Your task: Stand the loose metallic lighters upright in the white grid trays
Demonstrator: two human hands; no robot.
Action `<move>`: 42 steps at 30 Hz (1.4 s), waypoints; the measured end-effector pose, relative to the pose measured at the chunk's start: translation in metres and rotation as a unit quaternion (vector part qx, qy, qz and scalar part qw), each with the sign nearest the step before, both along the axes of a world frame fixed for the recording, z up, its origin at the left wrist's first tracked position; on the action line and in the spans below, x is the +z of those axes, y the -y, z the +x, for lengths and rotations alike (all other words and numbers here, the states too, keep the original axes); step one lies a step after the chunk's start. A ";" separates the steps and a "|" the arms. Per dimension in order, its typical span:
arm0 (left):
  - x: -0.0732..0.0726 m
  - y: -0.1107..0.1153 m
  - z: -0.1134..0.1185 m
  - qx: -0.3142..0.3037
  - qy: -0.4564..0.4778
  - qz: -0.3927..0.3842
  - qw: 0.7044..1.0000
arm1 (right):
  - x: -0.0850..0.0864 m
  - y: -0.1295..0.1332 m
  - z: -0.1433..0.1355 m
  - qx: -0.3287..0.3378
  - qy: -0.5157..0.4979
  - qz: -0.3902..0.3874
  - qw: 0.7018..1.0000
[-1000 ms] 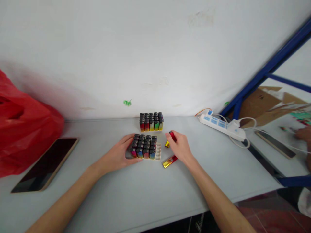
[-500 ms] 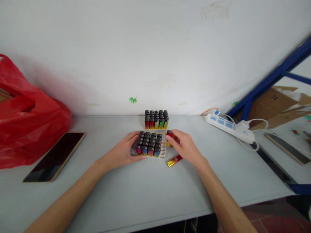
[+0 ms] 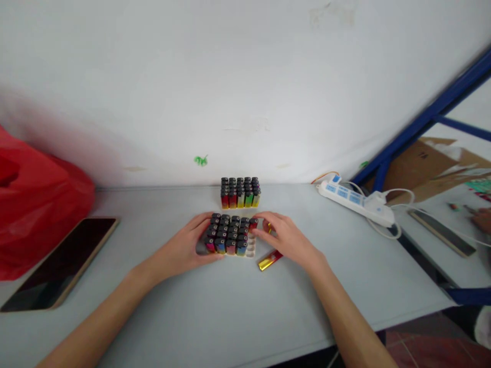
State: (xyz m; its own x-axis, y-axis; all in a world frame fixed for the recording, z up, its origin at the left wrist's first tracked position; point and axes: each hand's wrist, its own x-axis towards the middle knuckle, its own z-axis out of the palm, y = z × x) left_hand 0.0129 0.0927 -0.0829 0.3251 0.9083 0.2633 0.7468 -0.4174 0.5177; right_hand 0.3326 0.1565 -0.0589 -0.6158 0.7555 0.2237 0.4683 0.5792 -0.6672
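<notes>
On the desk stands a white tray (image 3: 250,250) with rows of black-topped, colourful lighters (image 3: 230,244); several slots in its right-hand column are bare. My left hand (image 3: 186,243) is closed round the left side of this tray, thumb at the front and fingers behind. My right hand (image 3: 289,236) pinches a red lighter (image 3: 253,223) upright at the back of the right-hand column. Whether its base sits in a slot is hidden. Something yellow and red shows between my right fingers, partly covered. A red and gold lighter (image 3: 269,260) lies flat just below my right hand.
A second block of lighters (image 3: 240,197) stands behind, near the wall. A phone (image 3: 57,263) and a red plastic bag (image 3: 42,199) are on the left. To the right lie a white power strip (image 3: 355,202) with cables and a blue metal frame (image 3: 414,133).
My right hand has brought the red lighter left, from beside the tray to its back right corner. The left hand keeps its hold on the tray. The whole view has shifted slightly.
</notes>
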 end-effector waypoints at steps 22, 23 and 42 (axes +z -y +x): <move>0.001 -0.002 -0.003 -0.016 -0.026 -0.002 1.000 | -0.019 -0.028 0.008 -0.207 -0.190 -0.082 0.956; 0.000 -0.002 -0.004 -0.015 -0.026 -0.003 1.000 | -0.015 -0.026 0.006 -0.189 -0.268 -0.148 0.933; -0.003 -0.001 -0.004 -0.009 -0.030 0.012 0.999 | -0.001 -0.004 -0.025 -0.236 -0.288 -0.327 0.869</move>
State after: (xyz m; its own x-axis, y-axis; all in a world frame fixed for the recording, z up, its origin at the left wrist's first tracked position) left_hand 0.0090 0.0941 -0.0855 0.3575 0.8957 0.2644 0.7678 -0.4431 0.4627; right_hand 0.3073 0.1603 -0.0594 -0.1319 0.9749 -0.1794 0.0300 -0.1770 -0.9838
